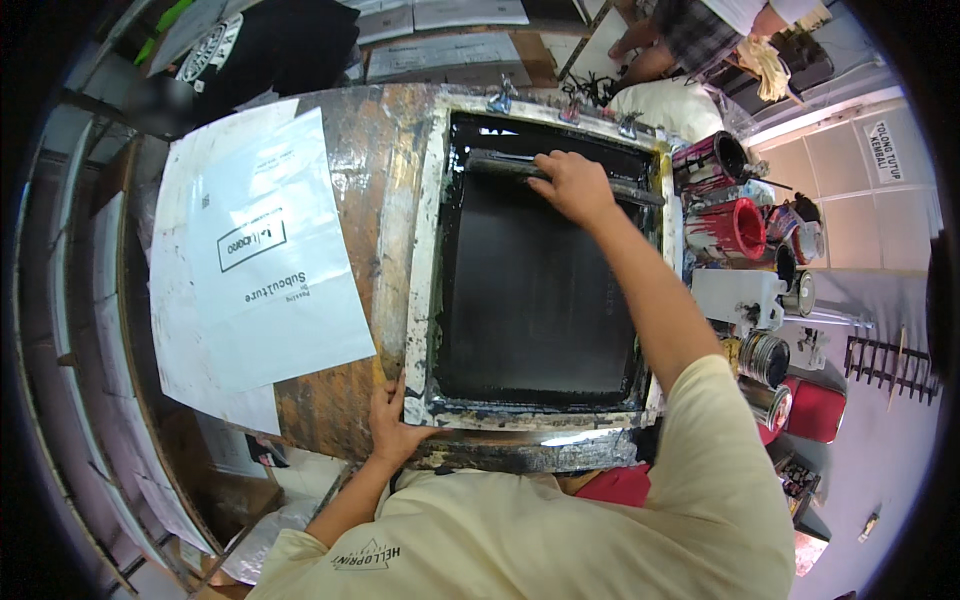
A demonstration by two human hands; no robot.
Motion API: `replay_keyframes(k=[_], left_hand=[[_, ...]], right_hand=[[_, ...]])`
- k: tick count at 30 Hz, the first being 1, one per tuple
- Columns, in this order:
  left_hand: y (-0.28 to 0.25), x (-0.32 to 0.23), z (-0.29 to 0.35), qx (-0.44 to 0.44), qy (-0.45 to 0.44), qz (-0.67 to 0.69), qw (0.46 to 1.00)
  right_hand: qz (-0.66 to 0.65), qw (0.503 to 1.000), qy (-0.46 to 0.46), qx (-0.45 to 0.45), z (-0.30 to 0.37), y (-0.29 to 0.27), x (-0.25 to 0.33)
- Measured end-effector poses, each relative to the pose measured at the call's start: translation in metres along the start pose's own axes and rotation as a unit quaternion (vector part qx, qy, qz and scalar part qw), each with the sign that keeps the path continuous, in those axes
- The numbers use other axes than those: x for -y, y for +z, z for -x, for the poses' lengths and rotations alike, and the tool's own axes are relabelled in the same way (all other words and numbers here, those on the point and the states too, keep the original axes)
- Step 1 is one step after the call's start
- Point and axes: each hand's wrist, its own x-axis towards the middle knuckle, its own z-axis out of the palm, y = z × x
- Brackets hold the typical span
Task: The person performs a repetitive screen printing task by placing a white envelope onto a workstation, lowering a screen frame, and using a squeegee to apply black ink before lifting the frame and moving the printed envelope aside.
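Observation:
A screen printing frame (422, 300) with a pale, ink-stained border lies on the worn worktable. Its mesh (540, 300) is dark, with black ink around the inner edges. Across the far part of the mesh lies a long squeegee (500, 165), slightly slanted, its right end near the frame's right side. My right hand (575, 185) is closed over the squeegee's middle. At the near left corner of the frame rests my left hand (396, 428), fingers stretched along the side and thumb out along the near edge. What lies under the screen is hidden.
A white printed sheet (285, 260) lies on the table's left part. Ink-smeared tubs, including a red one (735, 228), and cans (765, 358) line the right side. Small clamps (502, 98) sit at the frame's far edge. Another person (700, 30) is at the far right; shelving stands left.

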Motion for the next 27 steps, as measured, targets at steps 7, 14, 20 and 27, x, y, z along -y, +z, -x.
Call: replay_keyframes(k=[7, 14, 20, 27], left_hand=[[-0.017, -0.020, 0.003, 0.054, -0.055, 0.148, 0.986], [-0.028, -0.035, 0.006, 0.034, -0.074, 0.197, 0.977], [-0.028, -0.026, 0.005, 0.030, -0.057, 0.221, 0.973], [-0.093, -0.116, -0.024, -0.077, 0.002, 0.376, 0.923]], right_hand=[[-0.001, 0.999, -0.027, -0.033, -0.024, -0.012, -0.019], [-0.008, 1.000, -0.001, -0.028, 0.088, -0.013, 0.057], [-0.027, 0.999, 0.026, 0.018, 0.240, -0.073, 0.182], [0.005, 0.997, 0.033, -0.065, 0.242, -0.205, 0.219]])
